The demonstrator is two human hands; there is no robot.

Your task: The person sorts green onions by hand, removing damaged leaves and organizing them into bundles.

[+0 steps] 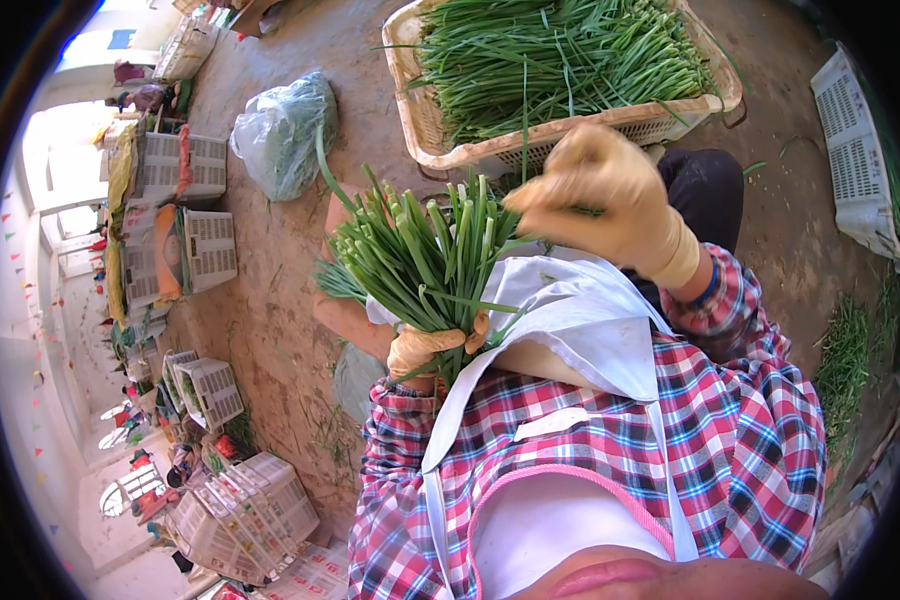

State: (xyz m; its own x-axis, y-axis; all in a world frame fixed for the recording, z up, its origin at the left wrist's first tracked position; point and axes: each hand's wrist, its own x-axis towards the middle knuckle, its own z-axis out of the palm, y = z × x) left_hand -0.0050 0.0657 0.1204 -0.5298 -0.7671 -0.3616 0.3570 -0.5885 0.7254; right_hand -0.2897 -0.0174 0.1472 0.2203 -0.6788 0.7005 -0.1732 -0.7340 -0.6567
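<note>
My left hand point(425, 350), in a pale yellow glove, is wrapped round a bunch of garlic chives point(415, 245) in front of my chest. The cut stem ends fan upward, away from me. My right hand point(610, 200), in the same kind of glove, is raised to the right of the stem tops. Its fingers are curled together and slightly blurred; whatever they may hold is hidden. One long green leaf point(525, 90) runs down from the crate toward that hand. A pale apron point(560, 290) covers my lap, partly under the bunch.
Just ahead stands a cream plastic crate point(410, 110) heaped with green chives. A filled clear plastic bag point(288, 135) sits left of it. Another white crate point(855, 140) is at the right, with loose green scraps point(845, 360) on the floor. Stacked crates point(210, 255) and people line the left.
</note>
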